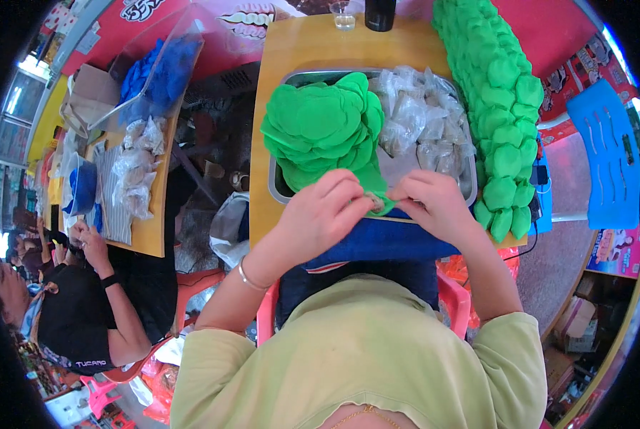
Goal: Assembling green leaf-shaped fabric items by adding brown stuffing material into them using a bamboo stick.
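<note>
Green cloth-like piece (386, 209) sits pinched between the person's two hands, the fingertips of the left hand (325, 209) on its left end and those of the right hand (433, 203) on its right; the hands are close together yet not touching, with the piece bridging the narrow gap; its visible long axis runs roughly crosswise, from one hand to the other, and a small brownish lump (374, 201) shows against it, nearer the left fingertips than the right; what the lump is made of is too small to tell.

The work is held at the near edge of a metal tray (272, 175); straight ahead of the left hand, inside the tray, rises a stack of green scalloped sheets (323, 121); ahead of the right hand, beside that stack, lie clear plastic bags (420, 118) with dull contents; so each pile has its own nearer hand.

Beyond the tray's right side, a long bank of rounded green pieces (506, 136) runs away from the person along the tabletop (291, 46), nearer the right hand; a clear cup (344, 19) and a dark bottle (380, 14) stand at the far edge.
</note>
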`<state>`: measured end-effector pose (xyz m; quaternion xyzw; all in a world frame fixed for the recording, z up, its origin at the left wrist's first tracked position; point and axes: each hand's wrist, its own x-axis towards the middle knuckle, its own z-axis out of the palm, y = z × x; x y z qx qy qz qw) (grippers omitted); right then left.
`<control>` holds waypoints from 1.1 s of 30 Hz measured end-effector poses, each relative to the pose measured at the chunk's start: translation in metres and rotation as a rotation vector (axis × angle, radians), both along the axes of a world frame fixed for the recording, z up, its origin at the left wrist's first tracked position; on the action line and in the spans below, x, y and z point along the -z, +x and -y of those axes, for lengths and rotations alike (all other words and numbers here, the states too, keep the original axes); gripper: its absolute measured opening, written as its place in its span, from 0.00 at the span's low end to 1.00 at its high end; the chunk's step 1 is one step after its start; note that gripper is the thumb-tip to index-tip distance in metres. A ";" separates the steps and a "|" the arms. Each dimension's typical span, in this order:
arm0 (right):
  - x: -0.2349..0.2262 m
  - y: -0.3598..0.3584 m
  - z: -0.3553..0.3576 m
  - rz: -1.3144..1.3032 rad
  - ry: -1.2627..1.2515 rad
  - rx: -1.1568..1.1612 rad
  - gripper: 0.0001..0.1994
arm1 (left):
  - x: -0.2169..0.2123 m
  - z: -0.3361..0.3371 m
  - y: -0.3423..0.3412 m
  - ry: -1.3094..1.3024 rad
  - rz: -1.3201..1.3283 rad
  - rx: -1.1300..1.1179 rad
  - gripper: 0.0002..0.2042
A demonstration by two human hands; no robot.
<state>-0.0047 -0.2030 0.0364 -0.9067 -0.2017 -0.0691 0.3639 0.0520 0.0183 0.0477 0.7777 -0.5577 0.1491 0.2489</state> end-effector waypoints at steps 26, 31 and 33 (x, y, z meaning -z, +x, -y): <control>0.028 -0.059 -0.025 0.003 -0.202 0.051 0.13 | 0.052 0.000 -0.039 0.110 -0.360 0.058 0.09; 0.023 -0.049 -0.027 0.055 -0.148 0.002 0.12 | 0.041 0.001 -0.041 0.060 -0.660 0.108 0.08; 0.013 -0.046 -0.027 0.067 -0.098 0.002 0.11 | 0.034 -0.001 -0.038 -0.065 -0.911 0.132 0.07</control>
